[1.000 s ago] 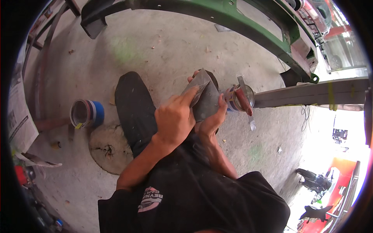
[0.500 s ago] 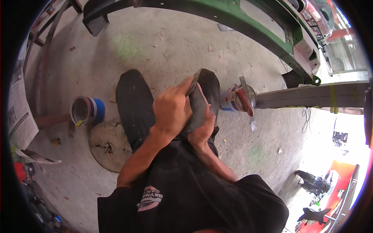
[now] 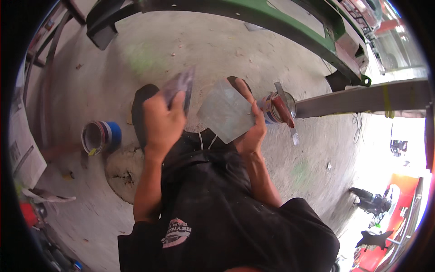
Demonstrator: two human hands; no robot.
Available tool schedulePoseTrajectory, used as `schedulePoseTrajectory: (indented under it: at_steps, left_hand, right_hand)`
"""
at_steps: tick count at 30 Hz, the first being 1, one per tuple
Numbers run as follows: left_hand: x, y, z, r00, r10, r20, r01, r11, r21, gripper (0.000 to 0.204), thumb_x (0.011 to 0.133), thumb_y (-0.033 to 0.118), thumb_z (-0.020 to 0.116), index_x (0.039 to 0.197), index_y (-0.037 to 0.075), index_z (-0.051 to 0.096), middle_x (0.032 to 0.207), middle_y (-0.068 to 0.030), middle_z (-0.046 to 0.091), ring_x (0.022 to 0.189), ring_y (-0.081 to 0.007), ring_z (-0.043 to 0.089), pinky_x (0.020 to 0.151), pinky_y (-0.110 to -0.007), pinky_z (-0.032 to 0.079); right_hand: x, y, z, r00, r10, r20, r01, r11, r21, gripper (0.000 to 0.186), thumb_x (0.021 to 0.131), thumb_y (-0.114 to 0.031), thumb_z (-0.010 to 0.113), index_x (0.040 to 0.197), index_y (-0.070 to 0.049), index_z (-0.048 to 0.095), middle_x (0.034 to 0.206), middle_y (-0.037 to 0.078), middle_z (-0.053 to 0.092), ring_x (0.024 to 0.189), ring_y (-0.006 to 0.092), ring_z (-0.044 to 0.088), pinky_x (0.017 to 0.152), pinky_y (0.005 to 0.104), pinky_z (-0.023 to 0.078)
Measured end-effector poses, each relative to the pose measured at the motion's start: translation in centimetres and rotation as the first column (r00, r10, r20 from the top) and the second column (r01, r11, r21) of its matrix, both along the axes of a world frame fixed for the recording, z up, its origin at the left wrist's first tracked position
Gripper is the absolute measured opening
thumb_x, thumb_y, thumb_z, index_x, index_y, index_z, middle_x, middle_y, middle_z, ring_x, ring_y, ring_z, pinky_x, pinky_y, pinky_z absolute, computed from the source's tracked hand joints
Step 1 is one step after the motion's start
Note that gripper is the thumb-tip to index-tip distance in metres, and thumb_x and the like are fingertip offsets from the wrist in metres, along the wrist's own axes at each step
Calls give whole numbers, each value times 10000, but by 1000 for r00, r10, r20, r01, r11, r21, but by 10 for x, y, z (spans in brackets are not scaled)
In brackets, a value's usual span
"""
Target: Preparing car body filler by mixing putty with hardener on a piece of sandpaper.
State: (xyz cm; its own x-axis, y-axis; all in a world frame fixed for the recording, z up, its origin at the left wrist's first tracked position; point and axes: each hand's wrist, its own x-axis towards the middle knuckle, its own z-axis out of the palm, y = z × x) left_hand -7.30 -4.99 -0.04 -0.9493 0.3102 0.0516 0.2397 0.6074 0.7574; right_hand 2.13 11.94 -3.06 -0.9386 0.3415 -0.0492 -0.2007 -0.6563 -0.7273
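Blurred by motion, my left hand [image 3: 161, 121] grips a thin, flat, dark spreader [image 3: 178, 80] over my left leg, apart from the other plate. That plate [image 3: 226, 112], a square grey one, lies tilted in my right hand [image 3: 252, 127], whose fingers wrap its right edge. Just right of this hand stands a metal can [image 3: 269, 113], with a reddish-smeared item [image 3: 284, 112] and a metal strip [image 3: 294, 136] across its top. A blue can [image 3: 111, 133] stands on the floor at left, beside a round, cracked, stump-like block [image 3: 124, 174].
A green metal car part [image 3: 299, 34] arches across the top. A grey beam [image 3: 362, 102] runs right from beside the can. Newspaper sheets [image 3: 27, 149] hang at far left, with metal framing [image 3: 54, 36] behind. A motorcycle [image 3: 374, 204] and red structure [image 3: 389, 240] are at lower right.
My hands have separated: the left one has moved left with the dark spreader, and the grey plate in my right hand has turned face up, showing a lighter surface.
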Motion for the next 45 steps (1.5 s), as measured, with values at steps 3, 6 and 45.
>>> schedulePoseTrajectory:
  at_steps: [3, 6, 45]
  left_hand:
    - [9, -18, 15, 987, -102, 127, 19, 844, 536, 205, 902, 67, 611, 1068, -35, 675, 889, -73, 717, 785, -144, 658, 703, -292, 506]
    - [17, -16, 23, 910, -356, 214, 161, 778, 607, 224, 900, 32, 612, 1100, -59, 656, 968, -76, 717, 879, -107, 638, 807, -263, 495]
    - [44, -7, 16, 954, -296, 40, 249, 863, 439, 266, 857, -22, 607, 1114, -7, 676, 890, -202, 715, 817, -180, 724, 694, -289, 548]
  right_hand:
    - [-4, 10, 5, 1000, 23, -11, -23, 998, 63, 687, 986, -421, 355, 1518, -6, 228, 1544, 188, 310, 1383, 345, 374, 1149, 452, 291]
    - [-7, 7, 18, 986, 126, -110, -129, 991, -26, 747, 975, -475, 355, 1529, -8, 176, 1565, 210, 246, 1395, 372, 347, 1150, 482, 284]
    - [-8, -5, 38, 980, 153, -127, -173, 971, -163, 1072, 857, -827, 189, 1413, 71, 376, 1327, 249, 515, 1095, 341, 577, 932, 453, 485]
